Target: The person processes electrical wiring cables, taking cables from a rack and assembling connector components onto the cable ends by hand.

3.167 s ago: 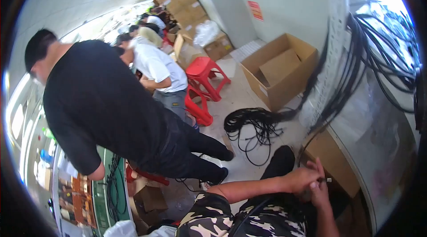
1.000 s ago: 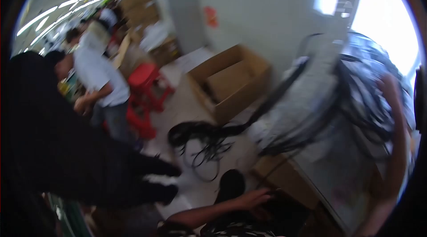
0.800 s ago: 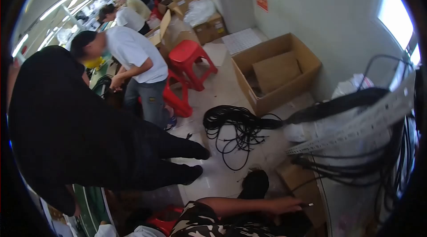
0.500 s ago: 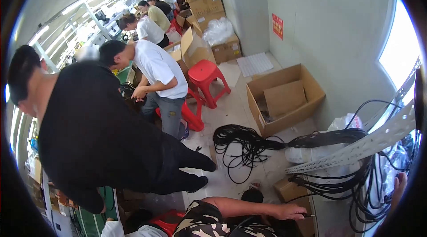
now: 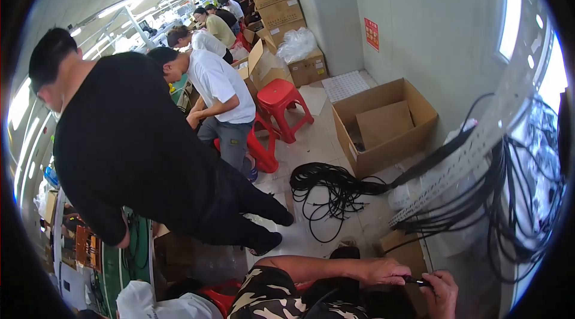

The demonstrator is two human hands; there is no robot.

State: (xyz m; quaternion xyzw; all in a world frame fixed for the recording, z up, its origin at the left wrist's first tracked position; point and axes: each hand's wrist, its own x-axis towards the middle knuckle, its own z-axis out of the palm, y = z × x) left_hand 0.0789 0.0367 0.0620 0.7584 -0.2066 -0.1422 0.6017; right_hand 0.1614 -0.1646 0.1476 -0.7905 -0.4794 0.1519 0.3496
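Observation:
My left hand [image 5: 386, 272] is closed on a black cable end, held low in front of my camouflage-clad legs. Fingers of my right hand [image 5: 442, 289] pinch the other side of the same black cable end [image 5: 414, 280], so the two hands nearly meet. Part of a black cable [image 5: 323, 302] lies across my lap. To the right, a thick bundle of black cables [image 5: 497, 199] hangs around a white perforated metal post [image 5: 467, 166].
More black cables [image 5: 326, 184] lie coiled on the floor. Behind them stands an open cardboard box [image 5: 383, 124]. Red stools [image 5: 280, 99] stand near a person in white [image 5: 218, 85]. A person in black [image 5: 138, 139] stands close at the left, beside a green worktable [image 5: 111, 280].
My right hand has come down from the hanging cables at the far right and now meets the cable end in my left hand. The view has shifted slightly.

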